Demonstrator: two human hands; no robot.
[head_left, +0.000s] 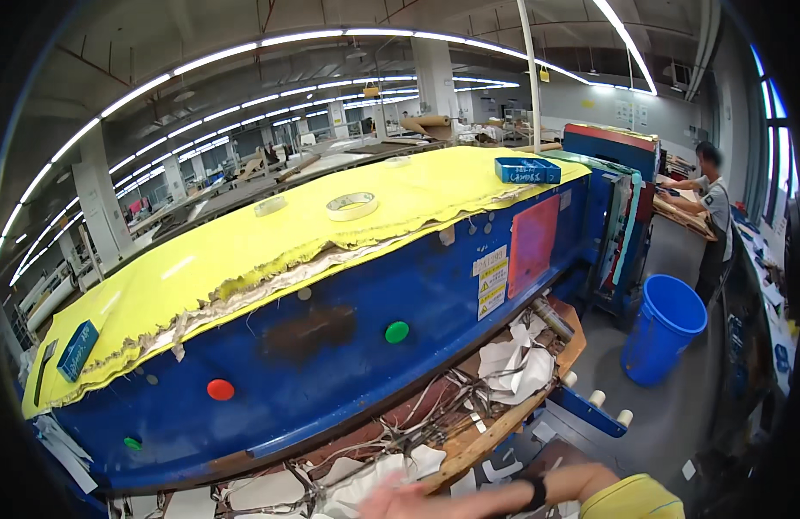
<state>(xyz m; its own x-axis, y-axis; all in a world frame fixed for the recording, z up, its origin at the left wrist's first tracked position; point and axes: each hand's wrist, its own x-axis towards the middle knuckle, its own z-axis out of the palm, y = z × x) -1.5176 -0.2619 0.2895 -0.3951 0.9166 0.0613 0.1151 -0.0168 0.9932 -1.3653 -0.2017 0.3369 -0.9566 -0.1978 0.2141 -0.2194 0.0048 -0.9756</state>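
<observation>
My right hand (398, 501) is at the lower edge, smeared by motion, at the end of a forearm with a black wristband (535, 493) and a yellow sleeve. It is over or beside white cut sheet pieces (365, 491) lying on a wood-edged ledge. Its fingers are too blurred to show whether they hold anything. Thin dark and pale strips (417, 411) lie tangled along the ledge, with crumpled white scraps (514, 359) at its far end. My left hand is out of view.
A long blue machine (331, 381) with red and green buttons stands ahead, topped by a ragged yellow sheet (244, 233). Tape rolls (352, 206) and blue boxes (527, 171) rest on it. A blue bin (664, 329) and another person (714, 208) are at the right.
</observation>
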